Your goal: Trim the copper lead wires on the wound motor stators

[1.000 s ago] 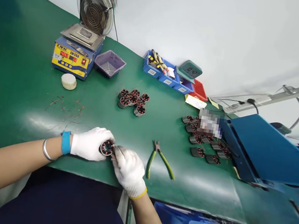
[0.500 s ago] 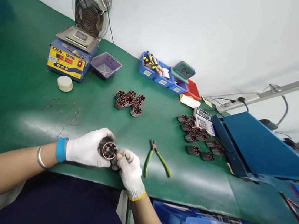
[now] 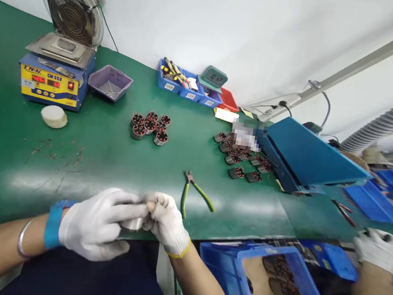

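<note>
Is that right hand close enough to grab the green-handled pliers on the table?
Probably yes. The pliers lie on the green table close beside the right hand, with nothing seen between them. The hand does seem busy with a shiny metal part, though, so it may have to let go first.

Clocked from mid-view, the green bench (image 3: 120, 165) carries blue bins (image 3: 190, 96) at eleven, a purple tray (image 3: 94, 88) and yellow-fronted unit (image 3: 48, 86) near ten, wire-wound cores (image 3: 149, 126), a white pad (image 3: 54, 117) and wire scraps (image 3: 79, 157) around nine, green-handled pliers (image 3: 189, 178) at six, more cores (image 3: 232, 159) at three.
</note>
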Tool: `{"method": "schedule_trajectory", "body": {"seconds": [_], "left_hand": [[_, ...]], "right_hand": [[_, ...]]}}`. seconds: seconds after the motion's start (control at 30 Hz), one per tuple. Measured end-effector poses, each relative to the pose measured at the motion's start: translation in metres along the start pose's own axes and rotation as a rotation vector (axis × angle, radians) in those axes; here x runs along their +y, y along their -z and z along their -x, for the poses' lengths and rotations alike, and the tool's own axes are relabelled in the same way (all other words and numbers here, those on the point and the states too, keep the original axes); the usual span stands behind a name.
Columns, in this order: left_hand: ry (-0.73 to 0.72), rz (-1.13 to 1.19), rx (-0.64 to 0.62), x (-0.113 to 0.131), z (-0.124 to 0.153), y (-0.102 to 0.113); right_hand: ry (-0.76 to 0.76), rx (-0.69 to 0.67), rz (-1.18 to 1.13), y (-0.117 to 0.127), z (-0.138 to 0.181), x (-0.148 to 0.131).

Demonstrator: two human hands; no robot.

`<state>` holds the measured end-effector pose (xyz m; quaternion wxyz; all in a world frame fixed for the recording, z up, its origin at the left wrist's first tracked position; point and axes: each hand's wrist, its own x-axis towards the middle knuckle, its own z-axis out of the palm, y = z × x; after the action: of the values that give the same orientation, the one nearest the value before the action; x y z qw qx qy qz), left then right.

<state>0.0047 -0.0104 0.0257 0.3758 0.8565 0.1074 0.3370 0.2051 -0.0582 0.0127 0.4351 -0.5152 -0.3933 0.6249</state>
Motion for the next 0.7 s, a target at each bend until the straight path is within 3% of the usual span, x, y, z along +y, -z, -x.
{"method": "schedule_trajectory", "body": {"seconds": [0.07, 0.1, 0.13, 0.2, 0.23, 0.27, 0.3, 0.43, 0.5, 0.53, 0.6, 0.7], "left_hand": [[0.123, 0.019, 0.189, -0.003, -0.001, 0.002], [0.297, 0.119, 0.249, -0.005, -0.004, 0.003], [0.503, 0.276, 0.221, -0.007, -0.007, 0.004], [0.88, 0.672, -0.103, -0.01, -0.014, 0.004], [0.984, 0.812, -0.29, -0.011, -0.016, 0.004], [1.027, 0.872, -0.396, -0.011, -0.018, 0.003], [1.018, 0.844, -0.393, -0.01, -0.018, 0.002], [0.643, 0.533, 0.03, -0.005, -0.014, 0.003], [0.513, 0.608, 0.158, -0.005, -0.014, 0.006], [0.521, 0.67, 0.202, -0.006, -0.016, 0.008], [0.634, 0.76, 0.167, -0.008, -0.019, 0.011], [0.744, 0.7, -0.203, -0.013, -0.021, 0.01]], "right_hand": [[0.057, -0.031, 0.07, 0.0, 0.007, -0.01], [0.125, -0.038, 0.152, -0.001, 0.01, -0.016], [0.21, -0.035, 0.256, -0.002, 0.013, -0.022], [0.366, -0.015, 0.472, -0.004, 0.015, -0.031], [0.397, -0.002, 0.547, -0.005, 0.015, -0.034], [0.377, 0.01, 0.577, -0.006, 0.014, -0.035], [0.31, 0.012, 0.558, -0.006, 0.012, -0.033], [-0.022, -0.023, 0.262, -0.004, 0.002, -0.015], [-0.047, -0.031, 0.183, -0.003, -0.002, -0.008], [-0.034, -0.036, 0.18, -0.003, -0.003, -0.008], [-0.009, -0.051, 0.193, -0.003, -0.002, -0.014], [0.155, -0.016, 0.396, -0.004, -0.001, -0.027]]}}
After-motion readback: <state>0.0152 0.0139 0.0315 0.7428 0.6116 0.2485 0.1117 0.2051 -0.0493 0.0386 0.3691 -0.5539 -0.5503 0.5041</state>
